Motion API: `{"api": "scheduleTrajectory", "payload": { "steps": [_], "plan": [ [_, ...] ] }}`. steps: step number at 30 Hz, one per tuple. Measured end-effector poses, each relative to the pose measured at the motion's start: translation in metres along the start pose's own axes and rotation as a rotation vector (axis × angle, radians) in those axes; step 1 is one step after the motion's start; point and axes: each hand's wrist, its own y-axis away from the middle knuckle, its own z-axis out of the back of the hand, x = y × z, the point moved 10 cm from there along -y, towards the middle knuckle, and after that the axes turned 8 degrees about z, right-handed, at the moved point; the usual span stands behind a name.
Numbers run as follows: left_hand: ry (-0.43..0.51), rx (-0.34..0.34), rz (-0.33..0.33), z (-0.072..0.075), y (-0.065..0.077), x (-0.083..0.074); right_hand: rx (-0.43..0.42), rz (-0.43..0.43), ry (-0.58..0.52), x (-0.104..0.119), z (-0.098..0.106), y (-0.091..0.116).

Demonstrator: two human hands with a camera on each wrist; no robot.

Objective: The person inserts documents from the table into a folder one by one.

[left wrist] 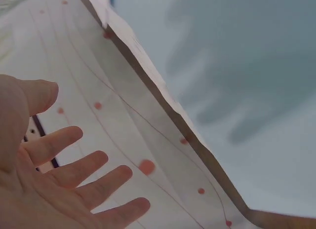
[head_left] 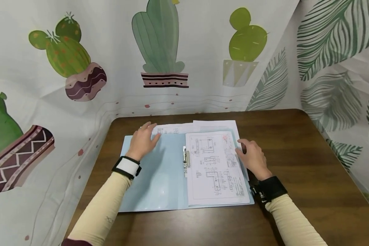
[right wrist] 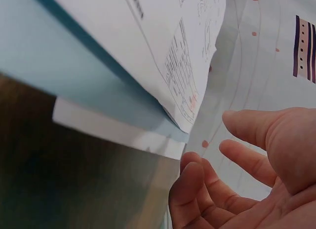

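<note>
A light blue folder lies spread on the table, its metal clip along the middle. On its right half sits a stack of papers printed with technical drawings. My left hand hovers over the upper left of the folder, fingers spread and holding nothing; its shadow falls on the blue cover. In the left wrist view the fingers are loosely extended. My right hand is beside the right edge of the papers, thumb and fingers apart. The right wrist view shows its fingers relaxed, close to the paper corner.
More white sheets stick out from behind the folder's top edge. The brown wooden table extends to the right of the folder. A cloth with cactus and leaf prints hangs behind the table and at its sides.
</note>
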Motion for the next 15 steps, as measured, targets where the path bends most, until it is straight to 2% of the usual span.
{"api": "scheduleTrajectory", "payload": {
  "steps": [7, 12, 15],
  "plan": [
    [-0.040, 0.089, 0.090, -0.018, -0.044, 0.036, -0.044, 0.013, -0.017, -0.001, 0.016, 0.008],
    [-0.080, 0.150, 0.179, -0.034, -0.061, 0.071, -0.055, 0.009, -0.002, -0.006, 0.018, 0.016],
    [-0.095, 0.186, 0.211, -0.041, -0.068, 0.084, -0.065, 0.007, 0.001, -0.009, 0.021, 0.018]
  ]
}}
